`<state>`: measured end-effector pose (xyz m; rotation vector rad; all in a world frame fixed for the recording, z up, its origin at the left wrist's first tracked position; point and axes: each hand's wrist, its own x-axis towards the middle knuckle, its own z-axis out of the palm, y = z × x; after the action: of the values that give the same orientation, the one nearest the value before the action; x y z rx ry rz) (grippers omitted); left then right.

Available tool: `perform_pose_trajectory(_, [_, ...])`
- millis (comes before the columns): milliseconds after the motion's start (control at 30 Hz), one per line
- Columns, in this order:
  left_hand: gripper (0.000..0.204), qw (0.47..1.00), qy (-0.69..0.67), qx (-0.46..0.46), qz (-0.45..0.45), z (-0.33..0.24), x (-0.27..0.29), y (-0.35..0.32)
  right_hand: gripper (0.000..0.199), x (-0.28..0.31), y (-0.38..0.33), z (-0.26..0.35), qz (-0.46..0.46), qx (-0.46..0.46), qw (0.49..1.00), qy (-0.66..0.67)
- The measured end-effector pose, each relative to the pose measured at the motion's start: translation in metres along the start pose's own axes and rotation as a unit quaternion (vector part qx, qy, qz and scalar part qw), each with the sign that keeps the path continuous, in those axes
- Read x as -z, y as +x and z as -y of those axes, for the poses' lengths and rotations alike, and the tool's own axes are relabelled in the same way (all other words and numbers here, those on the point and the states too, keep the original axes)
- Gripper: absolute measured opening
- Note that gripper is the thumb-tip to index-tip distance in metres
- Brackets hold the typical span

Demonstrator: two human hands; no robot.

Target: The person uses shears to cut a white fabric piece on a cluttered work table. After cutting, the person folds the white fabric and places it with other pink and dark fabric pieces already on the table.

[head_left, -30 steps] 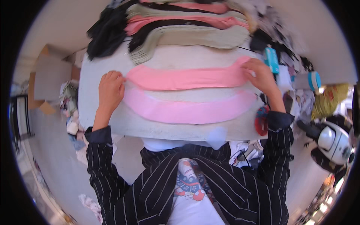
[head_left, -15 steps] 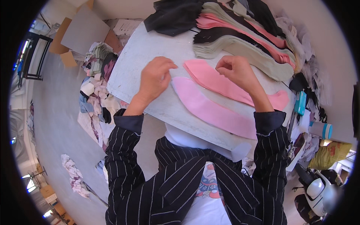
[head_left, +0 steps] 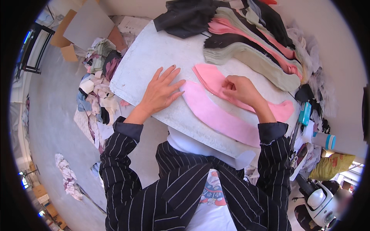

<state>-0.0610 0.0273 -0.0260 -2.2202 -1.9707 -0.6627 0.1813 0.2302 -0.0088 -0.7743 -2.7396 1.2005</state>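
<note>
My left hand point(head_left: 163, 90) lies on the white table with its fingers spread, its thumb and index fingertips at the left end of a pale pink curved strip of fabric point(head_left: 216, 109). Behind that strip rests a stack of coral-pink cut pieces point(head_left: 206, 75), also curved. Over the middle of this stack is my right hand point(head_left: 243, 92), fingers curled in and pressed together. Whatever its fingertips may hold is too small or hidden to make out.
Layered stacks of grey-green, black and pink fabric pieces point(head_left: 246, 57) fill the table's far right, beside black cloth point(head_left: 185, 19). Fabric scraps point(head_left: 100, 96) heap past the left edge. A teal box point(head_left: 304, 113) and a blue-lidded container point(head_left: 323, 140) stand at right.
My left hand has opened from curled fingers and come down flat beside the pale pink strip. My right hand has shifted slightly down, still curled over the coral-pink stack.
</note>
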Motion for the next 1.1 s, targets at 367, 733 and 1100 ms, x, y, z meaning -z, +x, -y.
perform_pose_trajectory(367, [0.024, 0.977, -0.114, 0.080, -0.164, -0.022, -0.015, 0.025, 0.013, -0.037, 0.049, 0.024, -0.157, 0.004, 0.973, -0.168])
perform_pose_trajectory(733, [0.025, 0.796, -0.486, 0.357, -0.043, -0.048, -0.008, 0.037, 0.008, -0.029, 0.028, 0.029, -0.223, -0.007, 0.974, -0.027])
perform_pose_trajectory(1100, [0.036, 0.765, -0.516, 0.384, 0.035, -0.044, -0.033, 0.079, 0.014, -0.018, 0.007, 0.038, -0.261, 0.126, 0.956, -0.042])
